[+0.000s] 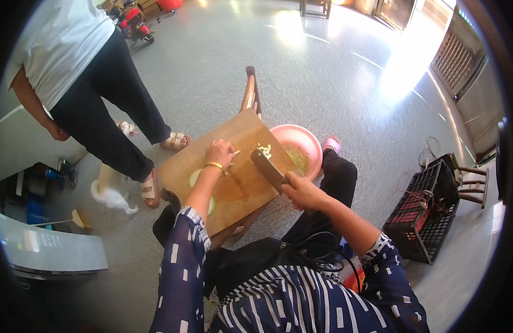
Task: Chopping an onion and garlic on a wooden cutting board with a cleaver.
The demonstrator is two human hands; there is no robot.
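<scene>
A wooden cutting board (247, 187) lies in front of me on a low wooden support. My right hand (305, 190) grips the handle of a cleaver (268, 170), its blade over the board's right part. Small diced pale vegetable pieces (265, 150) are heaped beside the blade's far end. My left hand (220, 153) pinches a thin pale vegetable strip (236, 152), and a few more bits show below the fingers. Pale vegetable slices with green rims (194, 178) lie at the board's left, partly behind my left forearm.
A pink basin (314, 143) holding shredded greenish bits stands against the board's right side. On the left a person (106, 79) stands close, with a dog (109, 195) behind their legs. Black plastic crates (423, 212) and a small wooden chair (475, 187) are at right.
</scene>
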